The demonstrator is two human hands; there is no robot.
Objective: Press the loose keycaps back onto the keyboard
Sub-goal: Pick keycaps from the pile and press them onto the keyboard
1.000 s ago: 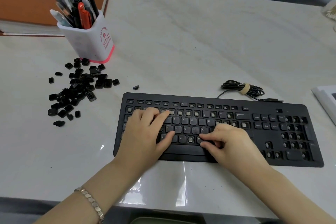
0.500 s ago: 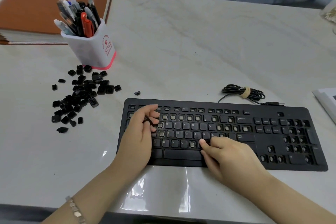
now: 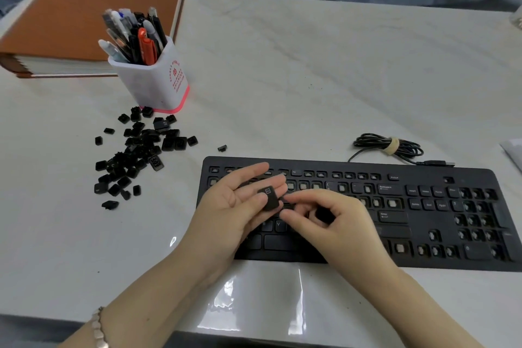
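A black keyboard [image 3: 423, 206] lies at the table's front, with many bare sockets in its number row and numpad. My left hand [image 3: 234, 206] hovers palm up over its left half, fingers straight, carrying a black keycap [image 3: 269, 198] on the fingertips. My right hand [image 3: 339, 223] is curled over the middle keys, its thumb and forefinger pinching the right edge of that keycap. A heap of loose black keycaps [image 3: 141, 155] sits on the table left of the keyboard. One stray keycap [image 3: 222, 147] lies by the keyboard's top left corner.
A white pen holder [image 3: 152, 79] full of pens stands behind the heap. A thick brown-covered book [image 3: 79, 20] lies at the back left. The keyboard's coiled cable [image 3: 389, 145] rests behind it, and a white sheet [image 3: 512, 150] shows at the right edge.
My left hand turned palm up and opened over the keyboard, showing a keycap. My right hand left the lower key row and reached left to that keycap.
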